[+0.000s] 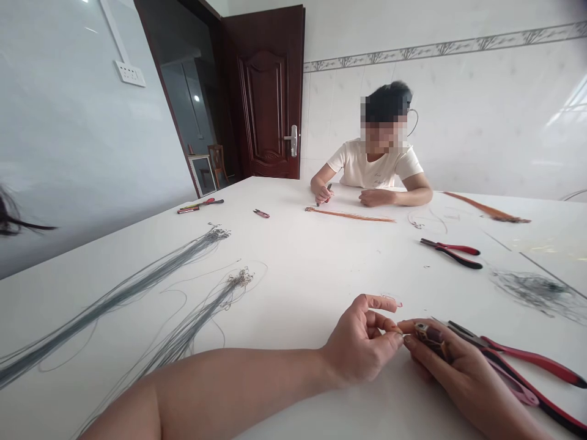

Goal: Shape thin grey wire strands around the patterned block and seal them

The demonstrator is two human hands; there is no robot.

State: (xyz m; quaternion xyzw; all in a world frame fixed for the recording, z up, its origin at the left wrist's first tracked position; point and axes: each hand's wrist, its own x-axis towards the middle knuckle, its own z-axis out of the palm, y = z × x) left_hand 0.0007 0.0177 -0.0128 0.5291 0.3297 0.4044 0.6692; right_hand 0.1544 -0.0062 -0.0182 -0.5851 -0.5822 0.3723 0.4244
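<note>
left hand (362, 345) pinching wire (404, 335), right hand (452, 370) (pliers (532, 360))

I can read no words, numbers or brand marks anywhere. The pliers (527, 359) in my right hand (458, 366) show no legible lettering. The white socket plate (130, 73) at upper left and the faint print on the shirt (367, 168) across the tabletop (298, 263) are too small.

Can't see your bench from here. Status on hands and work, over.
Left hand pinching small metal piece. Right hand holding red pliers, close against left. Wire bundles off left, spare pliers beyond, both apart from hands.
</note>
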